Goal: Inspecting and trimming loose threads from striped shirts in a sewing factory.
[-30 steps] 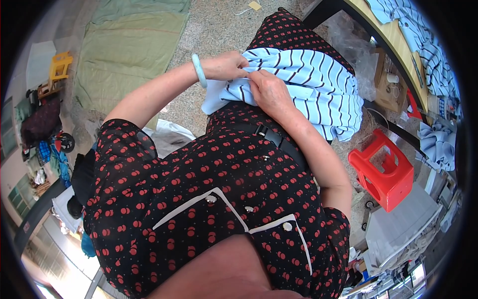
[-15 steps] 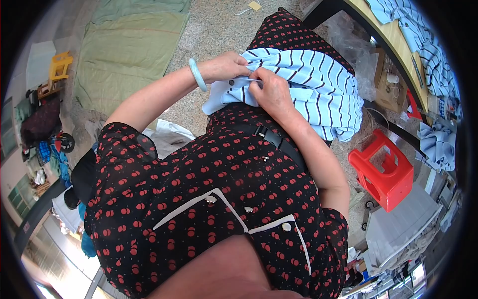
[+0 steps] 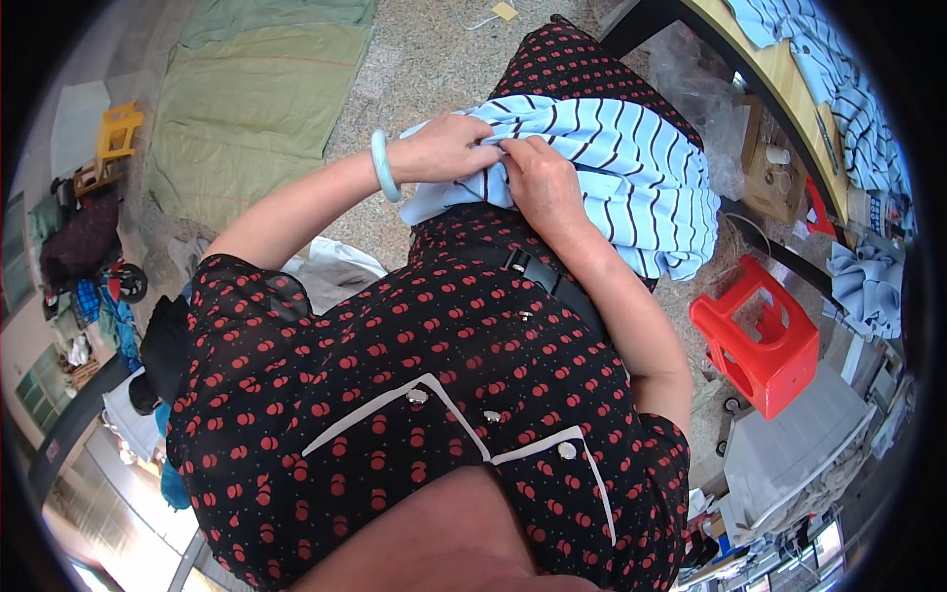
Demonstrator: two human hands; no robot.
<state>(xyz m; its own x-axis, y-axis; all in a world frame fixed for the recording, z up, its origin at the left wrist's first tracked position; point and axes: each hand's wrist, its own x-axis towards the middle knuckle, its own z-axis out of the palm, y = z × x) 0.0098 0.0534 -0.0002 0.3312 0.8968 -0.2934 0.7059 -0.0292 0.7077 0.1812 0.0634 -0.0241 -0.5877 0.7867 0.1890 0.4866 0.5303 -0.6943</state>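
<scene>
A light blue garment with dark stripes (image 3: 641, 187) lies bunched across my lap. My left hand (image 3: 449, 148), with a pale bangle (image 3: 385, 166) on its wrist, is closed on the garment's edge near its left end. Close beside it, my right hand (image 3: 546, 183) pinches the same cloth, thumb and fingers together. The fingertips of both hands nearly meet, and what lies right between them is hidden. The dark button seen earlier on the cloth is now covered by my left hand.
To the right stands a red plastic stool (image 3: 760, 335). A wooden-topped table (image 3: 779, 89) at the upper right carries more striped garments (image 3: 858, 109). Under it are clear plastic and a cardboard box (image 3: 774, 168). A green cloth sheet (image 3: 256, 99) lies on the floor at upper left.
My left hand has shifted slightly right and down over the garment's edge, covering the button. My right hand has turned a little, its fingers now lower on the cloth.
</scene>
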